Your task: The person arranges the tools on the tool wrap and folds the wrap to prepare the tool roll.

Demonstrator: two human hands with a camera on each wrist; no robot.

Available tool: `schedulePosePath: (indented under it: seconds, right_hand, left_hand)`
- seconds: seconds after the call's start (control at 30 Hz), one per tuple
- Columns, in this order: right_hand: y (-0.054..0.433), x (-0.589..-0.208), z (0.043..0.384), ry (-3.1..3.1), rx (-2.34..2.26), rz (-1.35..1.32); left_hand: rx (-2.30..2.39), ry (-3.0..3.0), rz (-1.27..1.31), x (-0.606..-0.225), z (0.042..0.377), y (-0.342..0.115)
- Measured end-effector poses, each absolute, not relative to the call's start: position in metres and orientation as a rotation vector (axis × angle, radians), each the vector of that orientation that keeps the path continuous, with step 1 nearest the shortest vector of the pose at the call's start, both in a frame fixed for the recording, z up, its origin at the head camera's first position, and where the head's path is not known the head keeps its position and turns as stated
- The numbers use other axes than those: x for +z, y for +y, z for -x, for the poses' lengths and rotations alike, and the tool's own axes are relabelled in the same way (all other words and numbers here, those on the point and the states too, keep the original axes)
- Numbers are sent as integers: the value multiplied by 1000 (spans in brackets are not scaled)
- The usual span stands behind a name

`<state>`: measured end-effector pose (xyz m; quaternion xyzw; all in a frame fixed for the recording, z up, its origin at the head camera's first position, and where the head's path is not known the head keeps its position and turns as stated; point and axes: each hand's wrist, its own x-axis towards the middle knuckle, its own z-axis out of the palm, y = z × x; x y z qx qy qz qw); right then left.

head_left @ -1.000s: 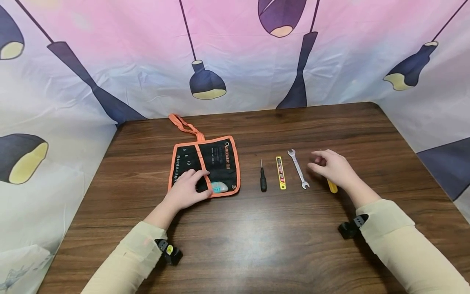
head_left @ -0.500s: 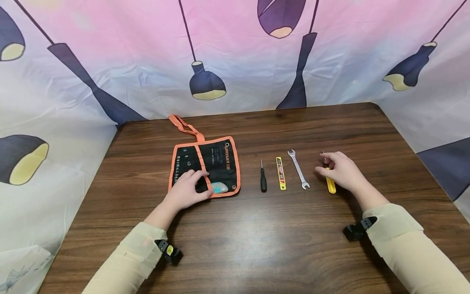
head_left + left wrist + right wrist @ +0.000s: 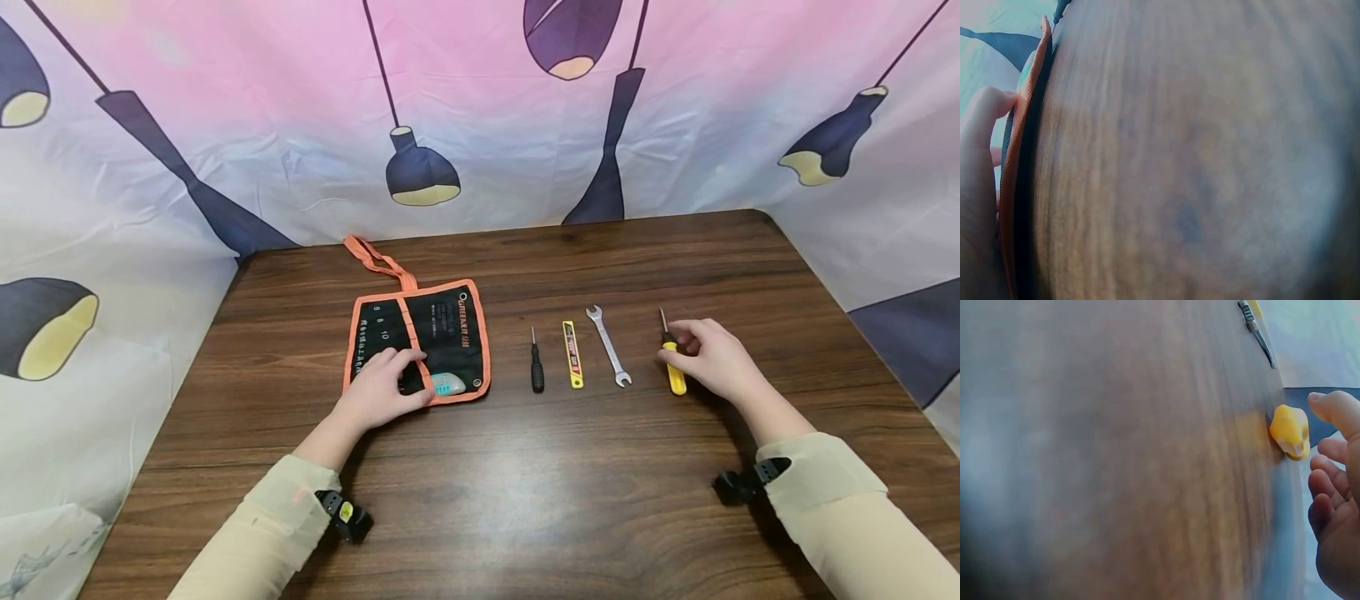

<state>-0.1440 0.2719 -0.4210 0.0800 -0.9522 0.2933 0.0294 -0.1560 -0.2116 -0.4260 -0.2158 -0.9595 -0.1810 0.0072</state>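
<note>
A black tool pouch (image 3: 444,312) with orange edging lies flat on the left of the table. My left hand (image 3: 378,387) rests on its lower left part, thumb at the orange border. From the pouch's pocket, a teal and grey rounded piece (image 3: 448,384) shows. On the right lies a screwdriver (image 3: 676,379) with a yellow handle, its tip pointing away. My right hand (image 3: 716,358) is just right of it, fingers loosely bent; in the right wrist view a gap separates the thumb and fingers from the yellow handle (image 3: 1288,428).
Between the pouch and the right hand lie a small black screwdriver (image 3: 537,372), a flat yellow strip (image 3: 573,354) with a printed label, and an open-ended wrench (image 3: 609,346). An orange strap (image 3: 378,260) extends behind the pouch. A printed cloth (image 3: 495,150) hangs along the table's back edge.
My right hand has moved right, from over the yellow-handled screwdriver to beside it, uncovering the tool. My left hand stays on the pouch.
</note>
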Motion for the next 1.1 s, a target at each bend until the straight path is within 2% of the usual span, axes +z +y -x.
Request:
schedulePosePath:
  seconds: [1.1]
  right_hand:
    - [275,-424,132,-3046,901,-224]
  left_hand:
    - [-552,-2989,693,-428,158,-212]
